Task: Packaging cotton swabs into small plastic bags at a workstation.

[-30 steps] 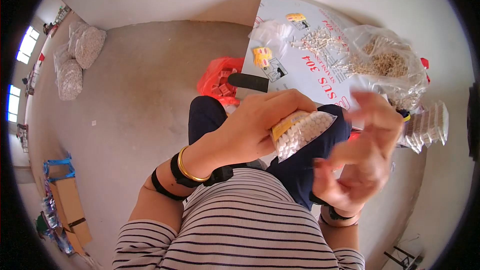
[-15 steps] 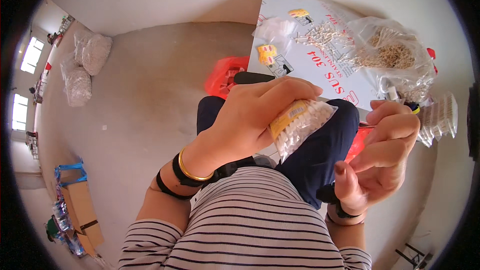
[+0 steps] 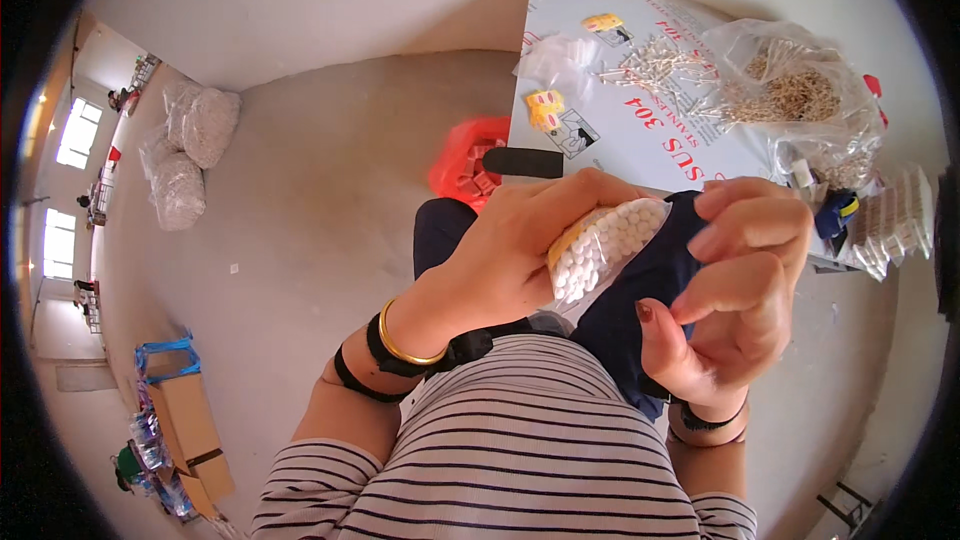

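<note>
— Between the left hand (image 3: 520, 260)'s closed fingers, a clear bag of small white pieces (image 3: 605, 245), over the lap. Soft?

— Likely light, slippery. Right hand (image 3: 735, 290)'s curled, parted fingers sit just beside it, empty. Pinch near the top.

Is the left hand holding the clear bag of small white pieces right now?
Yes, the left hand is wrapped around the clear bag of white pieces, while the right hand is beside it.

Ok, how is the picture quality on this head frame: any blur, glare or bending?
Head view: sharp on the left hand and the clear bag of small white pieces it holds; the right hand is crisp too. Strong fisheye bending with a black rim; the windows at far left are blown out; the light is soft daylight, with faint shadows.
</note>
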`<state>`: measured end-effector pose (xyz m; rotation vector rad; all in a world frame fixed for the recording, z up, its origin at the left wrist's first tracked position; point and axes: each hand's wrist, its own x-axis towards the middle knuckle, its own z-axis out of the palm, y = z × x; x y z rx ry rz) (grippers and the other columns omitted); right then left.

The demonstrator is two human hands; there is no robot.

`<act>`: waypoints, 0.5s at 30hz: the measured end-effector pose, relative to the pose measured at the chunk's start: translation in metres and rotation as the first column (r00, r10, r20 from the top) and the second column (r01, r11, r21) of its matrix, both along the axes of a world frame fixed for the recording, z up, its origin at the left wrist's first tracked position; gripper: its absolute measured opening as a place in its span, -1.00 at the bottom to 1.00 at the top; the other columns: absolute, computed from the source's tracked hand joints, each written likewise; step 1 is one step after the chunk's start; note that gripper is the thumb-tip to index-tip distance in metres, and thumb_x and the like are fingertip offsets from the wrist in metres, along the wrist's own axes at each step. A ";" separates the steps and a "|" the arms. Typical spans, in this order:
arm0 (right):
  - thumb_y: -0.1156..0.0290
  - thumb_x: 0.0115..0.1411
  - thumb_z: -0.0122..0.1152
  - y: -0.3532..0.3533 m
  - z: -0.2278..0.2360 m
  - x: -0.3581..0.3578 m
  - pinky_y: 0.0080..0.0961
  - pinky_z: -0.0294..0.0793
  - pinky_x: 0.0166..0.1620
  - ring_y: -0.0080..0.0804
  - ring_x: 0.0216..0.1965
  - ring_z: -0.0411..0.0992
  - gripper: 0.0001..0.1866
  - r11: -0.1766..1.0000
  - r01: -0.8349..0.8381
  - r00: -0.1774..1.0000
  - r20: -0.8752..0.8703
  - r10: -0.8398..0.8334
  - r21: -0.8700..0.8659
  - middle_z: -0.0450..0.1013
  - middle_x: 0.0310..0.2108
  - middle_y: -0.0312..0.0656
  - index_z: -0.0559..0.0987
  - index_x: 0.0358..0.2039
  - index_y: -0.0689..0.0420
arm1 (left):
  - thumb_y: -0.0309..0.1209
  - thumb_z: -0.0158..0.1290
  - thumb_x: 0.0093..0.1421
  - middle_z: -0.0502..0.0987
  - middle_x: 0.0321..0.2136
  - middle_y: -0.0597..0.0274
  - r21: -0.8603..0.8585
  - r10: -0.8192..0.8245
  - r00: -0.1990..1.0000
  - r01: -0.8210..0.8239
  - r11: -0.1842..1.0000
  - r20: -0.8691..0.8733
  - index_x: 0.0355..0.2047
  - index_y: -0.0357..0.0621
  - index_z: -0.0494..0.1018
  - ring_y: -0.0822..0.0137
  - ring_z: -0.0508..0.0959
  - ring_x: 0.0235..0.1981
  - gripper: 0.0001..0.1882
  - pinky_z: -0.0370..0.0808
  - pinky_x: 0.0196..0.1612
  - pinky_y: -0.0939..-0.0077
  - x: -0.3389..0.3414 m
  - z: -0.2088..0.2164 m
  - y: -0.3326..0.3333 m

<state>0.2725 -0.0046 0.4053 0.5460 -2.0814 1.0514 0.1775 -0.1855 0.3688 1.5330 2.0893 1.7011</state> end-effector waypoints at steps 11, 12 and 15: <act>0.20 0.05 0.50 0.003 0.000 -0.016 -0.18 0.39 0.11 -0.09 0.03 0.42 -0.51 0.979 -0.204 0.972 0.116 0.204 -0.014 0.45 -0.04 0.00 0.59 -0.09 0.21 | -0.41 0.23 0.16 0.63 -0.24 0.10 0.006 -0.046 0.983 0.046 0.999 0.179 0.04 -0.15 0.47 -0.02 0.64 -0.25 -0.58 0.53 -0.24 0.29 0.010 0.002 -0.001; 0.21 0.05 0.50 0.004 0.000 -0.016 -0.19 0.40 0.08 -0.10 -0.01 0.43 -0.53 0.975 -0.221 0.970 0.108 0.219 0.003 0.47 -0.08 -0.02 0.60 -0.12 0.21 | -0.42 0.24 0.16 0.62 -0.24 0.11 -0.009 -0.052 0.987 0.054 0.998 0.151 0.04 -0.15 0.46 -0.02 0.64 -0.26 -0.57 0.53 -0.24 0.29 0.010 0.004 -0.001; 0.22 0.05 0.51 0.004 0.000 -0.016 -0.23 0.43 0.01 -0.14 -0.09 0.44 -0.59 0.973 -0.232 0.968 0.097 0.232 -0.012 0.50 -0.15 -0.06 0.62 -0.17 0.19 | -0.41 0.24 0.15 0.62 -0.23 0.12 -0.066 -0.005 0.986 0.017 0.998 0.168 0.04 -0.12 0.46 -0.02 0.63 -0.28 -0.57 0.53 -0.26 0.28 0.012 0.003 -0.001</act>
